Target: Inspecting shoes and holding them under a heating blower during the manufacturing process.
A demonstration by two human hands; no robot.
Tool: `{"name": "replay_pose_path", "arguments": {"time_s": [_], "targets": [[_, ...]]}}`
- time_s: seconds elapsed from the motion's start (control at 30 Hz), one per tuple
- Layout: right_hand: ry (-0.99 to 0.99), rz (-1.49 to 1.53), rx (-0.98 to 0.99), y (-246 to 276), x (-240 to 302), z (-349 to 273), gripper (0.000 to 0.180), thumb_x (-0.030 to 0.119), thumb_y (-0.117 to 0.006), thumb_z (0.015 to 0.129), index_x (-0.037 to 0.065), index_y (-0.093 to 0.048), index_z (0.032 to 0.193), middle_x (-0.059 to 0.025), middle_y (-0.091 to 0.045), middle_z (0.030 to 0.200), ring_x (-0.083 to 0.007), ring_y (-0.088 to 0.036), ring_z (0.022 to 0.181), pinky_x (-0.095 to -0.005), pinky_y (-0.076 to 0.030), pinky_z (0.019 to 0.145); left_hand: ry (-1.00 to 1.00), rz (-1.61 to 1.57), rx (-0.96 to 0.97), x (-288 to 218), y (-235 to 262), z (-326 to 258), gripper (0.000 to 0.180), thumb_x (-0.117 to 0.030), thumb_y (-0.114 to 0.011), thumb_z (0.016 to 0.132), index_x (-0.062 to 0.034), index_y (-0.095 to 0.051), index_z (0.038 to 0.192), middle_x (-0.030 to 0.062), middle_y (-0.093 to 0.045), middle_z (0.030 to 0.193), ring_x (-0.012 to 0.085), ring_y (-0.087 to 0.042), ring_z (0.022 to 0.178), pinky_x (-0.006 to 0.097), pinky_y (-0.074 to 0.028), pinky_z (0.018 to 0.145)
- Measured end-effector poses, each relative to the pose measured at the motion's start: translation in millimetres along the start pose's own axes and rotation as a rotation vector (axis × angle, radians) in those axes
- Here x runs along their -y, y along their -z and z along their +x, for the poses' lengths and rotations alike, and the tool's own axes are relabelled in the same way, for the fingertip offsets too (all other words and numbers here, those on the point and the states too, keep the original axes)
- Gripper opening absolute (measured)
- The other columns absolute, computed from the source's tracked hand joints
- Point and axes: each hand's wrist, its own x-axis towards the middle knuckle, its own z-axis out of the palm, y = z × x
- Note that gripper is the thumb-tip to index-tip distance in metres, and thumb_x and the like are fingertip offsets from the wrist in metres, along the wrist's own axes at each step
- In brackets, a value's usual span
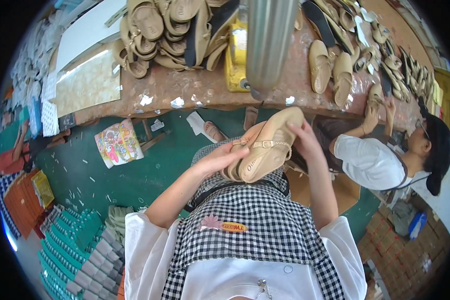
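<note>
Position: worn on the person's head, above the black-and-white checked apron [255,220].
Direction: steeply down and forward, toward the long reddish-brown worktable [195,90].
Nearness: close to the chest and forearms, the green floor [130,175] well below.
Lens: wide fisheye, dark round rim, edges bending.
Views: one only.

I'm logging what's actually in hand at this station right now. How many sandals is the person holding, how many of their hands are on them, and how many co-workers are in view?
Tan sandals held: 2, stacked as a pair
Hands on them: 2, left hand and right hand
Co-workers in view: 1, co-worker at the right by the bench
Total: 5
</note>
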Motion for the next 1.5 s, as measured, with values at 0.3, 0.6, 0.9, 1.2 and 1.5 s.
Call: {"name": "replay_pose_path", "arguments": {"time_s": [0.3,0.6,0.9,1.2,1.5], "targets": [[-0.08,0.359,-0.189,-25,-75,33,0.039,0.009,-0.056,0.084,0.007,-0.042,0.12,-0.0097,-0.055,0.112,-0.0229,-0.055,0.102,-0.0359,-0.051,0.081,-0.067,-0.725,-0.201,0,57,-21,0.043,-0.032,-0.035,0.094,0.0019,-0.041,0.12,0.0152,-0.05,0.117,0.0259,-0.054,0.103,0.04,-0.045,0.091],[-0.035,0.408,-0.31,-22,-33,28,0.035,0.008,-0.055,0.085,0.006,-0.043,0.118,-0.0113,-0.055,0.111,-0.0245,-0.056,0.101,-0.0389,-0.051,0.081,-0.207,-0.53,-0.171,-30,37,2,0.035,-0.024,-0.043,0.094,0.0011,-0.041,0.119,0.013,-0.052,0.114,0.0237,-0.055,0.103,0.037,-0.045,0.093],[-0.029,0.453,-0.31,12,-29,24,0.035,0.013,-0.052,0.088,0.008,-0.043,0.121,-0.0089,-0.055,0.114,-0.024,-0.056,0.103,-0.0427,-0.048,0.084,-0.19,-0.453,-0.098,-45,23,32,0.04,-0.025,-0.043,0.094,0.0034,-0.042,0.121,0.0129,-0.052,0.117,0.0223,-0.054,0.104,0.036,-0.046,0.092],[-0.115,0.524,-0.259,28,-34,14,0.037,0.013,-0.056,0.084,0.006,-0.045,0.119,-0.0088,-0.056,0.112,-0.0245,-0.056,0.101,-0.0409,-0.049,0.082,-0.145,-0.376,-0.102,-39,10,38,0.042,-0.027,-0.047,0.092,0.0016,-0.042,0.122,0.0115,-0.052,0.115,0.0209,-0.055,0.102,0.034,-0.046,0.09],[0.074,0.113,-0.172,-46,-16,-6,0.041,0.013,-0.059,0.084,0.002,-0.042,0.12,-0.0102,-0.054,0.112,-0.0185,-0.053,0.102,-0.0318,-0.044,0.088,0.186,-0.354,-0.097,-5,38,-15,0.062,-0.047,-0.04,0.09,0.0017,-0.035,0.128,0.0146,-0.05,0.121,0.022,-0.051,0.109,0.036,-0.045,0.09]]}}
